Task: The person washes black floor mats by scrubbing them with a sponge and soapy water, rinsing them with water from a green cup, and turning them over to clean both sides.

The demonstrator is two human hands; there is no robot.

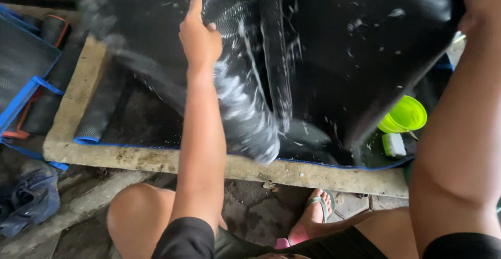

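I hold up a large black rubbery mat (334, 55), wet and flecked with white soap suds, over a low concrete-edged basin (156, 160). My left hand (199, 35) grips a folded, ribbed part of the mat near the top middle. My right hand (482, 6) clutches the mat's upper right edge at the frame's corner. The mat hangs down in blurred folds towards the basin floor.
A lime-green plastic scoop (404, 115) and a white scrubbing brush (394, 145) lie at the basin's right. A rolled mat with blue trim (99, 113) lies at the left, and more blue-edged mats (23, 66) are stacked beyond. A blue cloth (31, 199) is on the ground. My sandalled foot (313, 214) rests below the kerb.
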